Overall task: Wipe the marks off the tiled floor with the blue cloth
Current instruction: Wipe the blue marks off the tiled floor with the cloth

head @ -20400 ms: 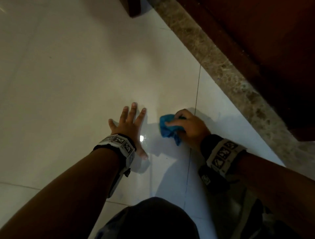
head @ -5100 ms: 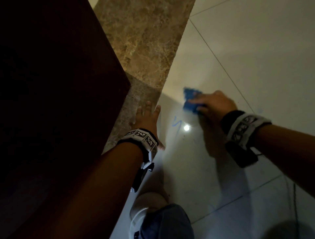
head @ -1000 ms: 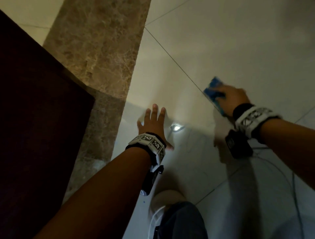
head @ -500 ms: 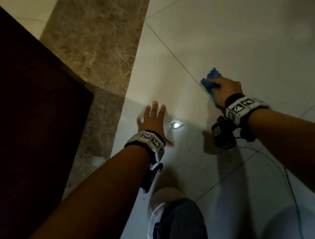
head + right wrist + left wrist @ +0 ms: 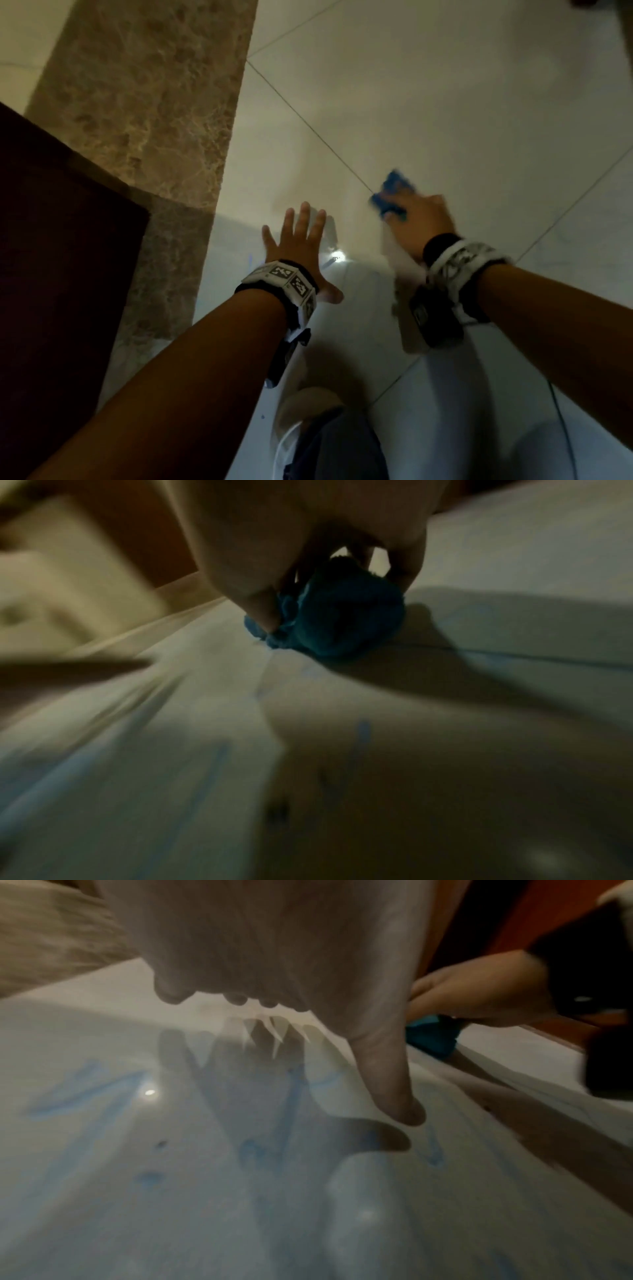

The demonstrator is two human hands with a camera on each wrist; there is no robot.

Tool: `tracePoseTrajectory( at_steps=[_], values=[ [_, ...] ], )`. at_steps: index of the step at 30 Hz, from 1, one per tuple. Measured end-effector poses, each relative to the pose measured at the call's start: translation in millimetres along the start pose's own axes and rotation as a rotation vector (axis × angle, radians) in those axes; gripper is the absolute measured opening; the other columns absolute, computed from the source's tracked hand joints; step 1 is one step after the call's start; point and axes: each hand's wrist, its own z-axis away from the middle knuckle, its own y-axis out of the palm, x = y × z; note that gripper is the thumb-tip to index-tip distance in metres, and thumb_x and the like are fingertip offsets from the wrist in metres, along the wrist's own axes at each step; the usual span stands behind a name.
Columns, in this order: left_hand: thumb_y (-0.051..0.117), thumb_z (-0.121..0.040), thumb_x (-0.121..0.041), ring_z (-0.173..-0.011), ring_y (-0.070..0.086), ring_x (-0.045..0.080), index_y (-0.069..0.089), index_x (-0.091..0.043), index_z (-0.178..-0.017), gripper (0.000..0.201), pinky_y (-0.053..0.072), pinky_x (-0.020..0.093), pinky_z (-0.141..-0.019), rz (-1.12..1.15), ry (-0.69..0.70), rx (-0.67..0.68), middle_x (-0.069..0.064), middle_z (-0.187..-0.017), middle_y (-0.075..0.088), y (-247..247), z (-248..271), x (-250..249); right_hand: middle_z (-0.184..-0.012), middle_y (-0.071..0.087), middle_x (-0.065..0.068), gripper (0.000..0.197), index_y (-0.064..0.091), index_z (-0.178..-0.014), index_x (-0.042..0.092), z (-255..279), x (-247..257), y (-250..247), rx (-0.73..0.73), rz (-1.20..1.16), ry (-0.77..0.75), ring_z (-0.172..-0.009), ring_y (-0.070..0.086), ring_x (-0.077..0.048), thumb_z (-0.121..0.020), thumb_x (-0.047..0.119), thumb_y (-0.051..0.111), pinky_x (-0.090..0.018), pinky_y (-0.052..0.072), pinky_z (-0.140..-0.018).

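One blue cloth, two hands

Floor: glossy pale tiles, thin dark grout lines crossing diagonally. Marble strip: brown, veined, running along the tiles' left edge. Dark reddish-brown wooden panel: against the strip's left side. Light: dim, with one small bright reflection on the tiles.
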Motion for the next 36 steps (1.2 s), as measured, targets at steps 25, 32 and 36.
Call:
tracePoseTrajectory(
  at_steps=[25, 32, 36],
  values=[
    [0.075, -0.058, -0.071, -0.144, -0.024, 0.028, -0.029, -0.026, -0.147, 0.144, -0.003, 0.055, -0.117, -0.144, 0.111, 0.006, 0.002, -0.153, -0.037, -4, -44, -48, -0.139, 0.050, -0.004, 0.042, 0.058, -0.126, 0.028, 15, -23, -15, -0.039, -0.116, -0.014, -0.120, 0.048, -0.031, -0.088, 0.010, 0.054, -0.037, 0.031, -0.108],
    [0.075, -0.057, -0.072, -0.145, -0.023, 0.028, -0.028, -0.026, -0.147, 0.144, -0.002, 0.054, -0.118, -0.127, 0.124, -0.001, 0.003, -0.154, -0.035, -3, -44, -45, -0.140, 0.048, -0.003, 0.039, 0.059, -0.124, 0.023, 1, -55, -38, -0.079, -0.237, 0.042, -0.125, 0.046, -0.028, -0.089, 0.007, 0.057, -0.032, 0.023, -0.115],
    [0.077, -0.057, -0.069, -0.145, -0.024, 0.027, -0.028, -0.027, -0.147, 0.145, -0.003, 0.054, -0.117, -0.116, 0.115, 0.002, 0.001, -0.154, -0.035, -3, -45, -46, -0.142, 0.045, -0.007, 0.041, 0.057, -0.128, 0.017, 11, -43, -25, -0.110, -0.225, 0.112, -0.128, 0.043, -0.028, -0.090, 0.002, 0.052, -0.018, 0.016, -0.111]
  ],
)
